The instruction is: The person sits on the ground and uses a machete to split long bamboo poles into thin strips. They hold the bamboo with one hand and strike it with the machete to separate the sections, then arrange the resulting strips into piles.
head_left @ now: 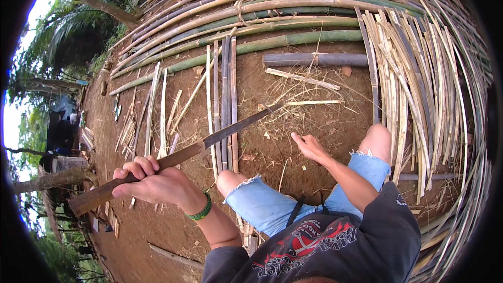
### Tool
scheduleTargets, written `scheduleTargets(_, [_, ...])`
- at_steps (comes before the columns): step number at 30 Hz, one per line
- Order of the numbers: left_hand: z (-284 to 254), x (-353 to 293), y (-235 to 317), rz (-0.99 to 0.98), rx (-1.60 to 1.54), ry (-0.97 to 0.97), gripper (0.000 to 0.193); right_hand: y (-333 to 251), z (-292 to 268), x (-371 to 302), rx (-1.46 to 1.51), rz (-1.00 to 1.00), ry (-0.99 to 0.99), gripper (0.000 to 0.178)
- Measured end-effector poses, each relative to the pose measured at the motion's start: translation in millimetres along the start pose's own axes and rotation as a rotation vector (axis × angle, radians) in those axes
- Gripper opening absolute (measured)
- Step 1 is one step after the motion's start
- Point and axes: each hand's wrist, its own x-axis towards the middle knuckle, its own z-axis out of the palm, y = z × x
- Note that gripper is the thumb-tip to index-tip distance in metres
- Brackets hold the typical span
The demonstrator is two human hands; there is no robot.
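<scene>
A long dark brown bamboo slat (181, 156) slants across the view from lower left toward the middle. Around its near, wider part my left hand (152, 183) is closed, with the fingers curled over the upper edge and a green woven band on the wrist. The slat narrows toward its far end, above the ground. To the right of that end and apart from it, my right hand (310, 147) appears closed, thumb side toward the slat. Whatever its fingers hold, if anything, is hidden. Pale shavings (309, 94) lie on the soil beyond the slat's tip.
Long bamboo poles (251, 8) lie across the far ground. A thick pile of split strips (414, 84) lies at right. Upright-looking slats (229, 94) lie beyond my left knee, near a short dark bamboo length (317, 60). Trees (78, 36) stand at left.
</scene>
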Motion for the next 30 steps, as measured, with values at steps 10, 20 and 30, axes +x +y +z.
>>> scheduleTargets(10, [-12, 11, -4, -0.306, -0.919, -1.084, 0.055, -121, -11, -149, 0.178, -0.555, -0.205, 0.052])
scheduleTargets(20, [-10, -1, 0, -0.28, -1.137, -1.404, 0.02, 41, -5, 7, -0.119, -0.08, 0.142, 0.079])
scheduleTargets(30, [-18, -2, 0, -0.271, -1.142, -1.364, 0.015, 66, -28, 45, -0.16, 0.135, 0.086, 0.08])
